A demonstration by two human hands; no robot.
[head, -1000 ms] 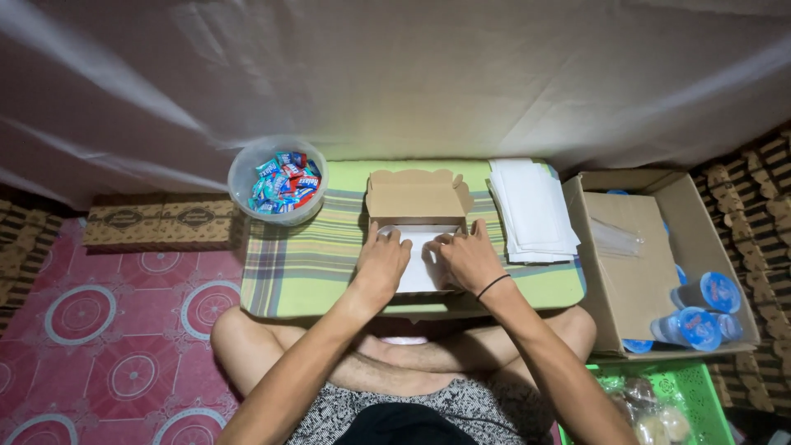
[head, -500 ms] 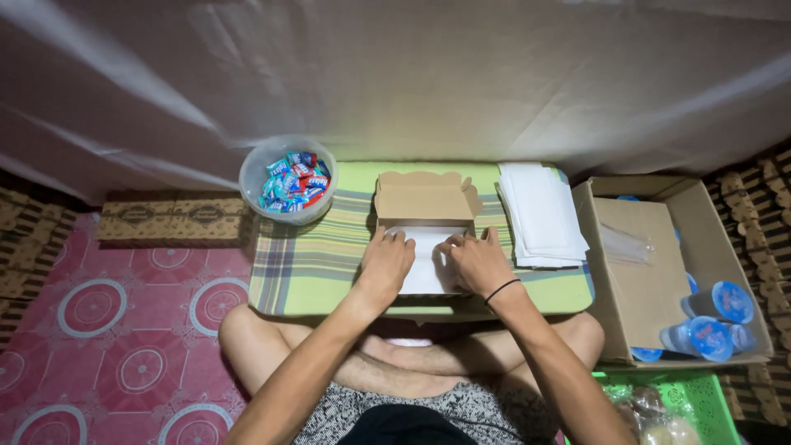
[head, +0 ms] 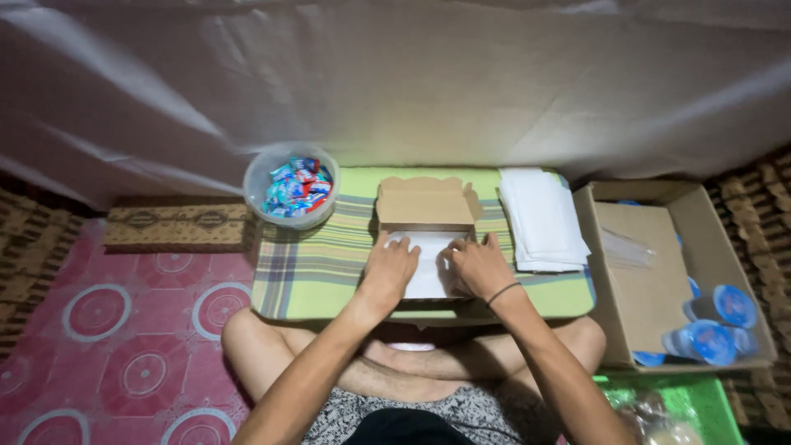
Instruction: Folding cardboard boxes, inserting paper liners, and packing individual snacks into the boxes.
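Note:
A small cardboard box point(head: 426, 203) with its lid folded back lies open on a low table with a green plaid cloth point(head: 313, 268). A white sheet point(head: 428, 259) lines the inside of the box. My left hand point(head: 390, 266) rests flat on the sheet at the box's left side. My right hand point(head: 478, 265), with a dark band at the wrist, presses on the right side of the sheet. The fingers of both hands are spread and hold nothing.
A clear bowl point(head: 290, 186) of blue and red wrapped sweets stands at the table's back left. A stack of white sheets point(head: 540, 218) lies at the right. A big cardboard carton point(head: 651, 280) with blue-lidded cups stands beside the table. A grey sheet hangs behind.
The view has shifted slightly. Both hands stay on the white sheet in the box, with hardly any movement.

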